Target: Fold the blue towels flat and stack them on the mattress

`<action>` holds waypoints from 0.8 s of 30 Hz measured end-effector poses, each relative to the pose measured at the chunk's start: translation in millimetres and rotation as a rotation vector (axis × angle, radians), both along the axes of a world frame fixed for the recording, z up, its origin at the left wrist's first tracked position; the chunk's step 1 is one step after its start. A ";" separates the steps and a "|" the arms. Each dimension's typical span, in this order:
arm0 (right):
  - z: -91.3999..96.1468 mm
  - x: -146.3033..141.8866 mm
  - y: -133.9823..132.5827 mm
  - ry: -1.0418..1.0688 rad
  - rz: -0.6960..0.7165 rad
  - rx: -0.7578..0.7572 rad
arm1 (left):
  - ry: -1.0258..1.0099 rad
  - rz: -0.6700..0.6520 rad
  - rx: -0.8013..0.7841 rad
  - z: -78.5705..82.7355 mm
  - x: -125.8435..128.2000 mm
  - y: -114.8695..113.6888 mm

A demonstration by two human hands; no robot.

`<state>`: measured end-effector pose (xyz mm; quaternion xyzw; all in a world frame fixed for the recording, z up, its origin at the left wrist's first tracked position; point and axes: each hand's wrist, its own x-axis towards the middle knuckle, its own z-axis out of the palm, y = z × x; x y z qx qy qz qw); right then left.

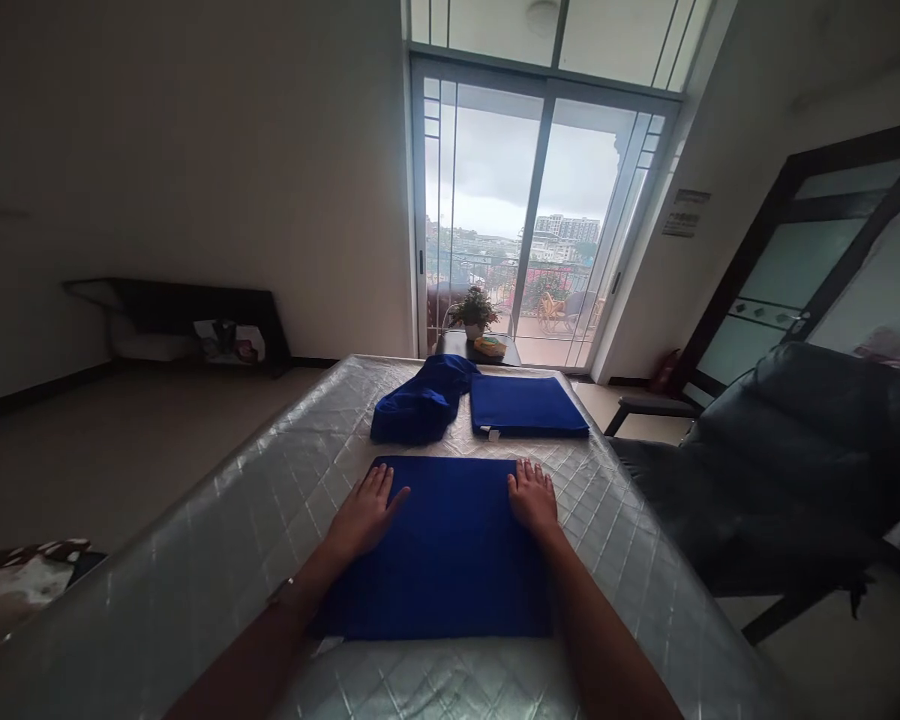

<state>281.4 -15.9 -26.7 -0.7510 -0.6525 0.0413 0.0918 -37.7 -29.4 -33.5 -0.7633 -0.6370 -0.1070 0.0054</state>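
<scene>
A flat, folded blue cloth point(450, 560) lies in front of me, with a small white tag at its near left corner. On its far left edge rests my left hand point(365, 512), palm down and fingers spread. My right hand point(532, 495) lies flat at the far right edge, its fingers also stretched out. Beyond the cloth sits a second folded blue cloth point(529, 405) with a white tag. A crumpled blue cloth point(424, 400) is bunched to the left of that one.
The cloths lie on a plastic-wrapped mattress point(285, 470). A black armchair point(765, 470) stands to the right. At the mattress's far end is a small dark table point(450, 345) with a potted plant point(475, 310). Sliding glass doors point(525, 220) are behind it.
</scene>
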 end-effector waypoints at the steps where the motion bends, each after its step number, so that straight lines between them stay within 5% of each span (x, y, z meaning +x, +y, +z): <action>1: -0.3 -0.3 -0.1 0.005 0.000 0.005 | 0.008 -0.028 0.010 2.8 5.4 -2.3; 9: 2.0 -1.5 -2.9 0.011 0.003 0.029 | -0.063 -0.504 0.023 14.0 115.4 -12.7; 15: -0.3 3.9 -5.8 -0.056 0.078 -0.012 | -0.160 -0.594 -0.015 16.4 205.0 21.3; 19: -5.1 6.1 -4.1 -0.079 0.092 0.005 | -0.174 -0.564 -0.023 9.2 220.2 33.9; 24: -3.6 4.3 -2.7 -0.054 0.072 -0.018 | -0.162 -0.517 -0.085 2.0 203.3 37.6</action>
